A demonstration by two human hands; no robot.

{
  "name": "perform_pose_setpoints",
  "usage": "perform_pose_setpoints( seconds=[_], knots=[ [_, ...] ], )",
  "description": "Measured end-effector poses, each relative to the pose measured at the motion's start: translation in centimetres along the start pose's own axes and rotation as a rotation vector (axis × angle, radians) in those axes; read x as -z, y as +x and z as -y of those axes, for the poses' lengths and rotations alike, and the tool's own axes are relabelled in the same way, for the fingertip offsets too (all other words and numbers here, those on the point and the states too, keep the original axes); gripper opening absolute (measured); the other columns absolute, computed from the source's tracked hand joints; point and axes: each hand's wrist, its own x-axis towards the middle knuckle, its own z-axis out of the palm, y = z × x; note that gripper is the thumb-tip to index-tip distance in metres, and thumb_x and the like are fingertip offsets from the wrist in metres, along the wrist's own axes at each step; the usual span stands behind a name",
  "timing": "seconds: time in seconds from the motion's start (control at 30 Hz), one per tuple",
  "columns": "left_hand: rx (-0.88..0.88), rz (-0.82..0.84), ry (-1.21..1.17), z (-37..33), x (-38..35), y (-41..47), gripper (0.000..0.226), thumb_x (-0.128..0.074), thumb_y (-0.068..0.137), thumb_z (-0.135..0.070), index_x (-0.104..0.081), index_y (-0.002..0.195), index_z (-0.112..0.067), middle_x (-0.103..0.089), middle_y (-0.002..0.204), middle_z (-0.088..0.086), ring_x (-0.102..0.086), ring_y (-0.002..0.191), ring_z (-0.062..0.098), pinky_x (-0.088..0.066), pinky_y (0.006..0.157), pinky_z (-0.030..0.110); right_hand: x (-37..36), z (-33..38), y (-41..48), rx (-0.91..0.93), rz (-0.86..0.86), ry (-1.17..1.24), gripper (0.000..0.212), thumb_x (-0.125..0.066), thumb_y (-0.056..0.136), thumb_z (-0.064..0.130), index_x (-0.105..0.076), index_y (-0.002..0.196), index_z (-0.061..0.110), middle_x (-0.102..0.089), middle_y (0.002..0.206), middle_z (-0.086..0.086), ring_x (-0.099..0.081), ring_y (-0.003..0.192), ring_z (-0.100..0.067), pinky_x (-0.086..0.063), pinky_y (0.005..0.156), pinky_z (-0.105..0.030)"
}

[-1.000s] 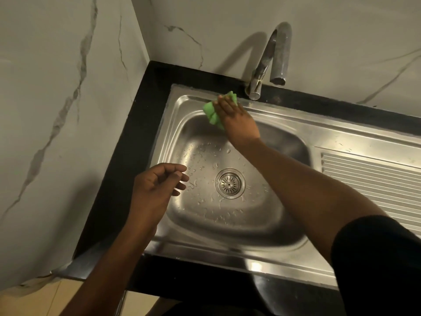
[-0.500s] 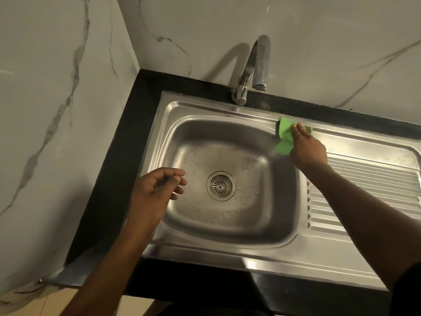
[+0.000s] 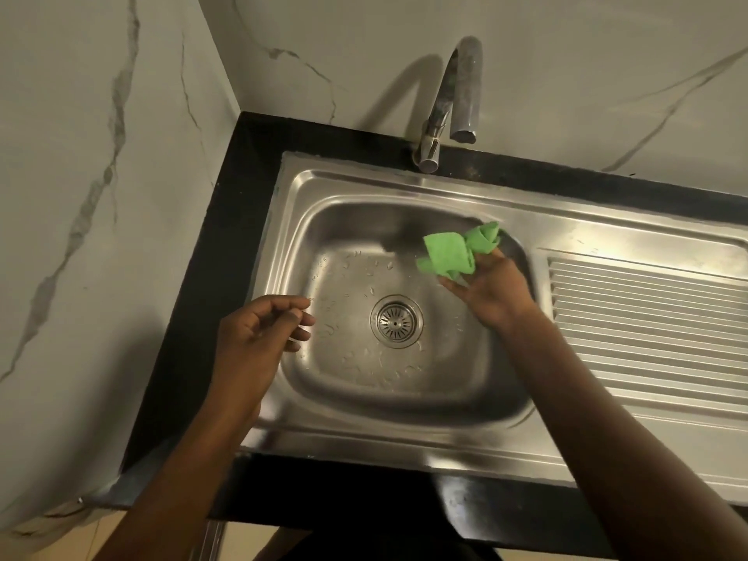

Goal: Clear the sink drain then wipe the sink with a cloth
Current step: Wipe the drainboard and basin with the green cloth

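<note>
A stainless steel sink [image 3: 352, 184] is set into a black counter. Its round drain strainer [image 3: 396, 321] sits in the middle of the wet basin floor, with water drops around it. My right hand [image 3: 491, 291] hangs over the basin's right side and holds a crumpled green cloth [image 3: 457, 251] at the fingertips, just above the basin's back right wall. My left hand [image 3: 259, 334] hovers over the sink's left rim, fingers loosely curled, holding nothing that I can see.
A chrome tap [image 3: 451, 103] rises behind the basin, spout pointing down. A ribbed draining board [image 3: 647, 313] lies to the right. Marble walls close off the left and back. The black counter [image 3: 226, 244] frames the sink.
My right hand has carried the green cloth from the back rim by the tap, across to the right rim, and now down into the basin's right side. The left hand has barely moved.
</note>
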Motion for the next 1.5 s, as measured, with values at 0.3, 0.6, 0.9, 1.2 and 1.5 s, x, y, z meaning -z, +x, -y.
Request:
perform_pose_setpoints(
  seconds=[0.3, 0.6, 0.9, 1.2, 1.5],
  knots=[
    [0.019, -0.075, -0.018, 0.9, 2.5, -0.4, 0.021, -0.067, 0.096, -0.017, -0.082, 0.097, -0.031, -0.082, 0.093, 0.004, -0.076, 0.08, 0.017, -0.059, 0.07, 0.021, -15.4, -8.2, 4.9, -0.117, 0.007, -0.117, 0.014, -0.05, 0.103, 0.011, -0.064, 0.105, 0.009, -0.069, 0.098, -0.011, -0.064, 0.081, -0.021, -0.051, 0.072, -0.036],
    [0.041, -0.123, -0.005, 2.1, 4.8, -0.8, 0.03, -0.069, 0.079, -0.046, -0.081, 0.103, -0.033, -0.082, 0.096, 0.002, -0.078, 0.087, 0.02, -0.058, 0.075, 0.031, -18.9, -13.5, 5.3, -0.121, 0.118, -0.537, 0.024, -0.039, 0.107, 0.022, -0.058, 0.117, 0.012, -0.06, 0.097, -0.002, -0.059, 0.089, -0.014, -0.046, 0.095, -0.033],
    [0.029, -0.119, -0.02, 1.1, 3.2, -0.4, 0.018, -0.07, 0.087, -0.026, -0.082, 0.1, -0.026, -0.081, 0.093, 0.006, -0.075, 0.083, 0.018, -0.058, 0.072, 0.024, -15.0, -17.6, 0.2, -0.176, 0.274, -1.205, 0.025, -0.056, 0.095, 0.006, -0.069, 0.115, -0.002, -0.062, 0.084, -0.007, -0.061, 0.078, -0.023, -0.04, 0.052, -0.024],
    [0.013, -0.065, -0.023, -0.2, 0.8, -1.3, 0.023, -0.064, 0.098, -0.011, -0.081, 0.1, -0.027, -0.08, 0.095, 0.007, -0.074, 0.083, 0.022, -0.058, 0.069, 0.023, -10.3, -18.6, -3.8, -0.09, 0.847, -1.82, 0.021, -0.056, 0.099, 0.018, -0.053, 0.079, 0.012, -0.051, 0.076, -0.001, -0.054, 0.072, -0.023, -0.033, 0.054, -0.028],
    [-0.006, -0.052, -0.036, -0.4, -0.8, -2.0, 0.026, -0.063, 0.099, -0.009, -0.081, 0.099, -0.028, -0.081, 0.092, 0.004, -0.074, 0.08, 0.02, -0.058, 0.068, 0.023, -3.9, -13.5, -4.1, -0.296, 0.932, -2.127, 0.024, -0.06, 0.099, 0.022, -0.062, 0.082, 0.004, -0.061, 0.083, -0.007, -0.058, 0.075, -0.027, -0.041, 0.053, -0.025]
  ],
)
